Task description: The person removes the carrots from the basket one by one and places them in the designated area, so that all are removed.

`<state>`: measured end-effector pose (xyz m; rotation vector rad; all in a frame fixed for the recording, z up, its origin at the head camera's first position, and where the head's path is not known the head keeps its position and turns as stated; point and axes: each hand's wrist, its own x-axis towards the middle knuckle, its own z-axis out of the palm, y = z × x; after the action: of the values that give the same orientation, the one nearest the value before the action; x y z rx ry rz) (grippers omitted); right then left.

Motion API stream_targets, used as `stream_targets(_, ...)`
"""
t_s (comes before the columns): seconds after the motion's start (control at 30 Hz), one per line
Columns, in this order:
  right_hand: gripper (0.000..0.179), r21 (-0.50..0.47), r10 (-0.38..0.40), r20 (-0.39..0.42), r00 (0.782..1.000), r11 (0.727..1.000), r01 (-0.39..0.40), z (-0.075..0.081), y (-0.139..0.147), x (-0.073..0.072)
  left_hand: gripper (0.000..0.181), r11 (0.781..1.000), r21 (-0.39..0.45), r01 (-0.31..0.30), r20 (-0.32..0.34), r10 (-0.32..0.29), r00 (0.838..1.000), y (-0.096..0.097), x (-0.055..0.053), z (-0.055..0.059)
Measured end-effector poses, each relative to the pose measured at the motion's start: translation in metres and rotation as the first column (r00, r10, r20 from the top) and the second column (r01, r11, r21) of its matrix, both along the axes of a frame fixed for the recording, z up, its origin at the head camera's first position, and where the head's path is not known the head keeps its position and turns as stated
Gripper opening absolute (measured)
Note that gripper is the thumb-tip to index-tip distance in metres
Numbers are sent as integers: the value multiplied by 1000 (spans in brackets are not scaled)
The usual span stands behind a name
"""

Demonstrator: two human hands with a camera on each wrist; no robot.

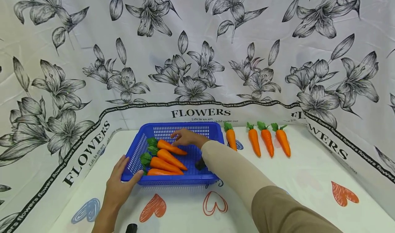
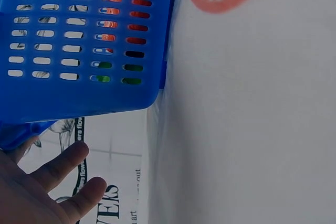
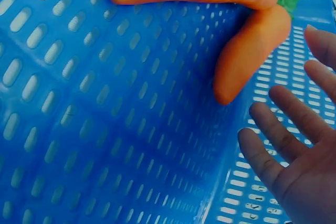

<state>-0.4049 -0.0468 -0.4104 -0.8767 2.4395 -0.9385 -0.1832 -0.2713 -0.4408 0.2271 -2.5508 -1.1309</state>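
Note:
A blue plastic basket with slotted walls holds several orange carrots with green tops, bunched in its left half. My left hand rests at the basket's left side, thumb by the near corner and fingers along the outside. In the left wrist view its fingers look straight and spread beside the basket wall. My right hand is over the inside of the basket, close to the rearmost carrot. Seen from the right wrist, that hand has spread fingers and holds nothing; a carrot lies just beyond the fingertips.
Right of the basket, one carrot lies near its wall, partly behind my sleeve. Three more carrots lie in a row further right. The white tablecloth has printed hearts, and a flower-patterned curtain hangs behind.

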Motion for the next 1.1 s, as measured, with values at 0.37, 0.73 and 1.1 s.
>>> stream_targets(0.37,42,18,13,39,999,1000,-14,-2,-6,3,81,1000,-14,-5,-15,5,1000,-2,-3,0)
stream_targets(0.73,41,90,26,16,1000,996,-27,-9,-12,3,80,1000,-11,-9,-14,9,1000,-2,-1,0)
stream_targets(1.1,44,134,-9,-37,999,991,14,-18,-19,-2,82,1000,-13,-12,1,12,1000,-1,0,1)
